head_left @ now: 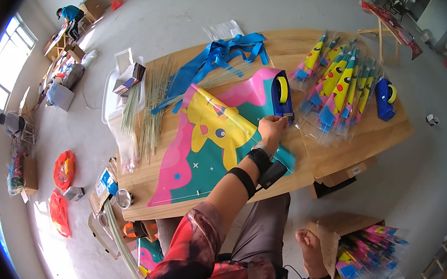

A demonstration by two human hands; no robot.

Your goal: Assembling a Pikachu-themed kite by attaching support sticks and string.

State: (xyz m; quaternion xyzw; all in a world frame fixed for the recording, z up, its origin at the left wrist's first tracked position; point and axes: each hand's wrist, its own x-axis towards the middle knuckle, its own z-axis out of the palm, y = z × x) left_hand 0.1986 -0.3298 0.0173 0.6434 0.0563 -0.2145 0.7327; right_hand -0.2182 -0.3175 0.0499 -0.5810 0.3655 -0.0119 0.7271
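- A kite (210, 138), yellow, pink and teal with a cartoon face, is laid flat across the near left part of the tabletop (343, 153).
- The left hand (273, 127) is reached out over the kite's far right edge, just beside a blue tape dispenser (282, 94). The fingers are curled in narrow, as if something small is pinched at the edge, though what exactly can't be made out from up here.
- The right hand (311, 250) is kept low, off the tabletop, near the lap, and looks loosely closed with nothing held in it as far as can be seen.
- Done, going by the layout: a good stack of packed kites (337, 81), rolled up in clear sleeves, is piled on the far right of the tabletop, and more of them are stuffed in a box (370, 255) on the floor to the right.
- Left to do, probably: the flat kite isn't rolled or bagged yet, so it's judged to be somewhere mid-assembly, around the taping stage.
- Supplies still waiting: a bundle of thin sticks (153, 104) at the left edge of the tabletop, a heap of blue ribbons (219, 56) at the far side, and a second dispenser (386, 97) at the far right.
- So plenty of material is left, and the run looks nowhere near finished.
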